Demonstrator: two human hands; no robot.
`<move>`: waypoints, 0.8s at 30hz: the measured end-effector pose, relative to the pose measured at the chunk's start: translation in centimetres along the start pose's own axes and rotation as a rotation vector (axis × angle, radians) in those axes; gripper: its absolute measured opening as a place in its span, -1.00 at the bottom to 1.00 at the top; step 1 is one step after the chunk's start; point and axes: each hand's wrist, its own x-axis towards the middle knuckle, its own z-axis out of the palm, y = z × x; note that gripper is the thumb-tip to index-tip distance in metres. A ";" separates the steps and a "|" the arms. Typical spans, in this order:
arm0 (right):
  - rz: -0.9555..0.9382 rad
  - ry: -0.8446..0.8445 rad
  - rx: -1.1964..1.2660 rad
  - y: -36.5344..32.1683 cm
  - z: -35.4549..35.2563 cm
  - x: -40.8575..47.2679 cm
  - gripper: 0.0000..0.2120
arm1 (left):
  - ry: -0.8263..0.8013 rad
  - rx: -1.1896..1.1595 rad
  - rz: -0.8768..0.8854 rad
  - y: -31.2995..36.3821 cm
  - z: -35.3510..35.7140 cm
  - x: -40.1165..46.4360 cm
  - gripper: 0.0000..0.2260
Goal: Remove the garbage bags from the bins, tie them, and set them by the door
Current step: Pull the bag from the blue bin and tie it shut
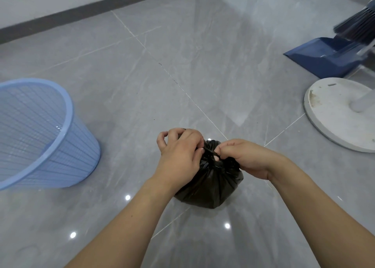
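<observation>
Both hands are down at the bag [211,186], right in the middle of the floor [182,64]. It is a small black plastic sack, glossy and crinkled, squat and rounded at the bottom, its top gathered into tight pleats. The left hand [178,156] curls closed over the gathered neck from the left, fingers bent, thumb and forefinger pinching a twisted strand of plastic. The right hand [243,158] comes in from the other side, also closed, fingertips nipping the same twisted strand. The two hands nearly meet over the knot, with only a short stretch of black plastic between them. Forearms are bare and reach in from the bottom edge.

The bag sits on the floor directly under the hands, on smooth grey polished tile with pale veining and thin grout lines; bright light spots reflect off the shine close to the forearms.

Well off to the left of the left hand stands the bin [40,133], light blue plastic, round, tapering, with a solid rim and fine slotted mesh walls. No liner shows inside it.

Far beyond the right hand lies a round white base [332,113], flat, scuffed and stained, with a pale pole rising from it. Past that, a dark blue dustpan [322,58], angular and wedge-shaped, and above it a broom [353,26] with grey bristles.
</observation>
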 end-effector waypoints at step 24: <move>0.040 0.269 0.339 1.3 -0.1 1.1 -0.76 | 0.118 0.059 0.100 1.3 1.4 -2.7 -0.87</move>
